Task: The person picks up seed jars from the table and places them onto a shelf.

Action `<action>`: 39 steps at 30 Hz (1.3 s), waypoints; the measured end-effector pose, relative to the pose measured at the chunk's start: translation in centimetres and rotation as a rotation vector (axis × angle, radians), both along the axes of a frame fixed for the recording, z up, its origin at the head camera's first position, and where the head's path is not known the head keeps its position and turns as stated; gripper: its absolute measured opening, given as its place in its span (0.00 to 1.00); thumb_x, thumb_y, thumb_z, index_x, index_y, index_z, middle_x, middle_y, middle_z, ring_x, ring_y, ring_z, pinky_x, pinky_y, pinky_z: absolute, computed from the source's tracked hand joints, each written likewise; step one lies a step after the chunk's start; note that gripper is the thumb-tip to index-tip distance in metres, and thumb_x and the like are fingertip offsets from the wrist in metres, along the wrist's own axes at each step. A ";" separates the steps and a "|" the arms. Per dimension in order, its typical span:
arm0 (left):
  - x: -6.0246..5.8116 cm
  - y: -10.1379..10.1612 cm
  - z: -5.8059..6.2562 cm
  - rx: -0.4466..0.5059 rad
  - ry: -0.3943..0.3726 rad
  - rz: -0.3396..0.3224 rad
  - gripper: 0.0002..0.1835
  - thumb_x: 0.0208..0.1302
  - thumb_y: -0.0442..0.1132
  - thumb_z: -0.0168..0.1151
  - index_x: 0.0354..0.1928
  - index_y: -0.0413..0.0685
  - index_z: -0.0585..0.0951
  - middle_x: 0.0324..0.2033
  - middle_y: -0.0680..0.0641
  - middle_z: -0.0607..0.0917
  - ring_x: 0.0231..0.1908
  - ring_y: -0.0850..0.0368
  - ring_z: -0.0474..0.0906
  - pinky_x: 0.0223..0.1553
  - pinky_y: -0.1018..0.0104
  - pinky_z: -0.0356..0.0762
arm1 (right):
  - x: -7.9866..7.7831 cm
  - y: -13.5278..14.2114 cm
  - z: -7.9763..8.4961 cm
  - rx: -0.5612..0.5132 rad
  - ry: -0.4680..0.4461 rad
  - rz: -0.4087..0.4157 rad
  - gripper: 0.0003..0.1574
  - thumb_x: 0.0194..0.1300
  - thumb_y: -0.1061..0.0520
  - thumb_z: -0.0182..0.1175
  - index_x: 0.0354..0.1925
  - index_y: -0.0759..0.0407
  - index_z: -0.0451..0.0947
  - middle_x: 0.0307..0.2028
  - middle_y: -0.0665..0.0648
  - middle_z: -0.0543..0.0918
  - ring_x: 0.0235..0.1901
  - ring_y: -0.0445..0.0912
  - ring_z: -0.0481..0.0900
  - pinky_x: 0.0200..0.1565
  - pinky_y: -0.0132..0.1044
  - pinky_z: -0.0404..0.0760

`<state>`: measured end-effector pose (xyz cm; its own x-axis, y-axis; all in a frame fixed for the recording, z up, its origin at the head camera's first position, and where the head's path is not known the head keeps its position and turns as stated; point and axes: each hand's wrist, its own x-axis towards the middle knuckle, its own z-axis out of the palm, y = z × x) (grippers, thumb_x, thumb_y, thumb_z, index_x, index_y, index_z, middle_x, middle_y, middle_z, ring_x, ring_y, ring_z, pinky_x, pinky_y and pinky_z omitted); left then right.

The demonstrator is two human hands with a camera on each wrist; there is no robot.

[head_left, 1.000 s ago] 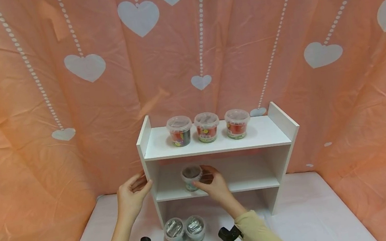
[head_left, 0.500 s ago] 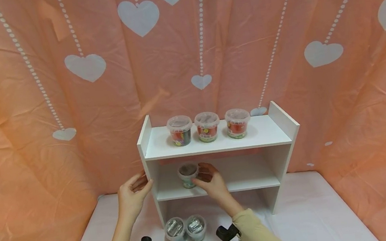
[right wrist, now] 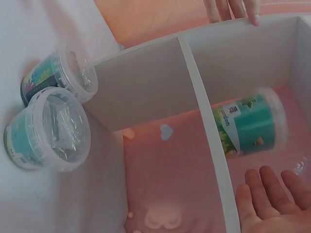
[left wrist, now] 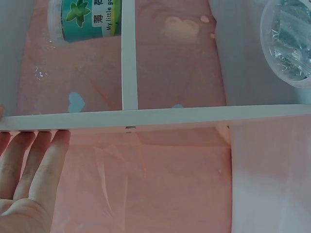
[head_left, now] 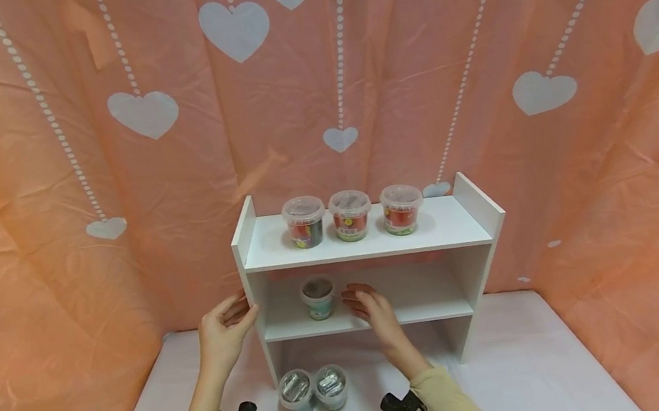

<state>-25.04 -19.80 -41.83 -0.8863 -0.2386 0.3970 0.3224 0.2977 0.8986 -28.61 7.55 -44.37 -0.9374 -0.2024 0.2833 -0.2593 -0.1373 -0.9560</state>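
Observation:
A lidded plastic tub [head_left: 319,298] with a green label [right wrist: 252,124] stands upright on the left part of the middle shelf. Just right of it, my right hand [head_left: 374,307] is apart from the tub, fingers extended and nothing in them. At the white shelf unit's left side panel [left wrist: 170,116], my left hand [head_left: 222,338] touches the outer face with straight fingers [left wrist: 46,165], its thumb at the front edge. On the table before the unit, two similar tubs, a left one [head_left: 296,392] and a right one [head_left: 331,386], stand side by side with silvery packets visible through their lids.
Three clear-lidded tubs with reddish contents, the left [head_left: 305,222], middle [head_left: 351,216] and right [head_left: 402,210], line the top shelf [head_left: 453,220]. The unit stands on a white-covered table [head_left: 514,375]. An orange curtain with white hearts [head_left: 177,184] hangs behind and at both sides.
The tub on the middle shelf has shifted slightly left and back. My right hand has let go of it and drawn away to the right. My left hand stays at the panel.

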 end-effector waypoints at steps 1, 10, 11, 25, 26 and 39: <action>0.0 0.0 0.0 -0.002 0.001 0.001 0.24 0.57 0.32 0.69 0.56 0.35 0.78 0.45 0.35 0.83 0.38 0.72 0.79 0.38 0.77 0.79 | 0.1 0.2 0.0 -0.009 -0.003 0.013 0.29 0.76 0.55 0.40 0.60 0.80 0.63 0.54 0.78 0.73 0.56 0.67 0.71 0.59 0.55 0.70; 0.0 0.1 -0.1 -0.026 -0.003 0.014 0.24 0.57 0.32 0.69 0.56 0.34 0.78 0.46 0.35 0.83 0.40 0.63 0.81 0.37 0.78 0.79 | 0.9 1.4 -0.4 -0.101 -0.034 0.067 0.32 0.78 0.53 0.37 0.61 0.82 0.60 0.56 0.80 0.70 0.56 0.68 0.69 0.59 0.53 0.70; 0.0 0.1 -0.1 -0.025 -0.004 0.014 0.24 0.57 0.33 0.69 0.56 0.34 0.78 0.46 0.35 0.83 0.40 0.64 0.81 0.37 0.78 0.79 | 1.0 1.6 -0.5 -0.108 -0.033 0.079 0.32 0.78 0.52 0.36 0.61 0.82 0.60 0.56 0.80 0.69 0.57 0.68 0.69 0.59 0.52 0.71; 0.1 0.0 0.0 -0.009 0.001 0.014 0.24 0.57 0.32 0.69 0.56 0.34 0.78 0.45 0.34 0.83 0.38 0.68 0.80 0.36 0.78 0.79 | 2.7 3.4 -2.2 -0.066 0.101 0.274 0.35 0.80 0.51 0.28 0.60 0.85 0.58 0.56 0.83 0.68 0.56 0.67 0.70 0.59 0.48 0.71; 0.1 0.0 0.0 -0.010 0.002 0.016 0.24 0.57 0.32 0.70 0.56 0.34 0.78 0.45 0.34 0.83 0.39 0.67 0.80 0.36 0.78 0.79 | 2.8 3.5 -2.4 -0.066 0.101 0.287 0.35 0.80 0.52 0.28 0.60 0.86 0.58 0.56 0.83 0.68 0.57 0.66 0.70 0.59 0.48 0.71; 0.0 0.0 -0.2 -0.011 0.008 0.011 0.23 0.57 0.32 0.70 0.56 0.34 0.78 0.45 0.34 0.83 0.39 0.68 0.80 0.37 0.78 0.79 | 3.0 4.0 -4.6 0.000 0.013 0.331 0.35 0.79 0.51 0.30 0.62 0.81 0.61 0.57 0.71 0.74 0.60 0.63 0.67 0.62 0.48 0.68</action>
